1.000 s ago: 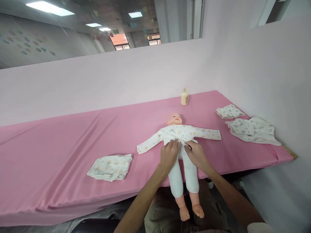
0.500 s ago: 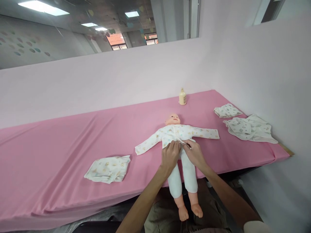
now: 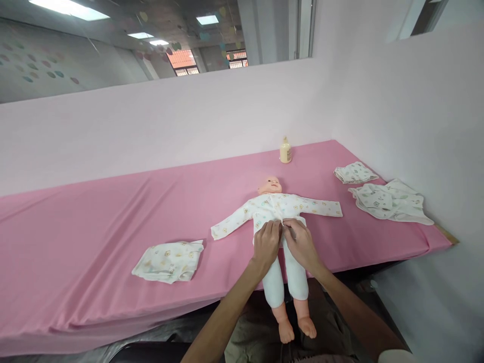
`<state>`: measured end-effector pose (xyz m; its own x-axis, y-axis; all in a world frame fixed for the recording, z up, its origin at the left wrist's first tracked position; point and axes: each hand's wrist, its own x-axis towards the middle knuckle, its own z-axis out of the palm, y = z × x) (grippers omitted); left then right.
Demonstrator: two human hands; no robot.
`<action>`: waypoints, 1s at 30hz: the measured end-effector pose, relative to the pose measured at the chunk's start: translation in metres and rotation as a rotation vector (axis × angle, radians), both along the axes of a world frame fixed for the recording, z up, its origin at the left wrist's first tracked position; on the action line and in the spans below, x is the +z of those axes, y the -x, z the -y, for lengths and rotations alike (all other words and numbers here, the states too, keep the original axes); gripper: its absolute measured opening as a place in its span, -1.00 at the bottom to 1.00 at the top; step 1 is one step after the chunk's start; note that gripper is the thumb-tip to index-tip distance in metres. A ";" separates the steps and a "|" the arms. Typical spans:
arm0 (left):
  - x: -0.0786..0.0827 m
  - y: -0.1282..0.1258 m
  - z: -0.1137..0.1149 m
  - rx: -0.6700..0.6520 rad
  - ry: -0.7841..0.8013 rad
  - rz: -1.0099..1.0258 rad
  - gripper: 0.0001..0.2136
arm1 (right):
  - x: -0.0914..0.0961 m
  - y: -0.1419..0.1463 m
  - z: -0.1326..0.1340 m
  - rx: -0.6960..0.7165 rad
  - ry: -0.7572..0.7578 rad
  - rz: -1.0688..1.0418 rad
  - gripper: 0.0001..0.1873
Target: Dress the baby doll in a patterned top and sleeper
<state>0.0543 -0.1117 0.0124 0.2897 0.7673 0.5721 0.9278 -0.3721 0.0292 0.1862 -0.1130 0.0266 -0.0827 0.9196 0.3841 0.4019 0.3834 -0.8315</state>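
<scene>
White-trousered doll (image 3: pixel 283 237) lies on its back across the pink bench (image 3: pixel 94 227), feet over the near edge. Left hand (image 3: pixel 266 243) and right hand (image 3: pixel 300 243) pinch the printed shirt (image 3: pixel 278 206) hem at its waist. Beyond stands 1 bottle (image 3: pixel 286 150).

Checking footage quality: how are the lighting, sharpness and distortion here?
Head view: soft even light, faint shadows, ceiling panels glare white; doll and both hands, left hand and right hand, reasonably sharp; table edges bow from wide-angle distortion.
</scene>
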 end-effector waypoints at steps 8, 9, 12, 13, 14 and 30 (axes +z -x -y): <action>0.000 0.000 0.006 -0.018 0.109 0.145 -0.78 | -0.003 -0.001 0.002 0.039 -0.095 0.018 -0.71; 0.001 -0.001 0.007 -0.020 0.130 0.183 -0.77 | -0.004 -0.001 0.002 0.049 -0.095 0.023 -0.71; 0.004 -0.001 0.010 -0.024 0.199 0.318 -0.76 | -0.007 0.000 0.001 0.053 -0.095 0.035 -0.70; 0.005 -0.001 0.010 -0.027 0.220 0.359 -0.77 | -0.009 0.000 0.001 0.048 -0.099 0.037 -0.69; 0.007 -0.001 0.011 -0.033 0.239 0.392 -0.78 | -0.011 0.001 0.001 0.042 -0.105 0.038 -0.69; 0.017 -0.003 0.004 -0.012 0.345 0.360 -0.76 | -0.026 0.001 0.004 0.015 -0.168 0.072 -0.59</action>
<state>0.0576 -0.1152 0.0298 0.1304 0.9272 0.3512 0.8316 -0.2951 0.4704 0.1849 -0.1172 0.0005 -0.1284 0.8413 0.5251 0.4517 0.5210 -0.7243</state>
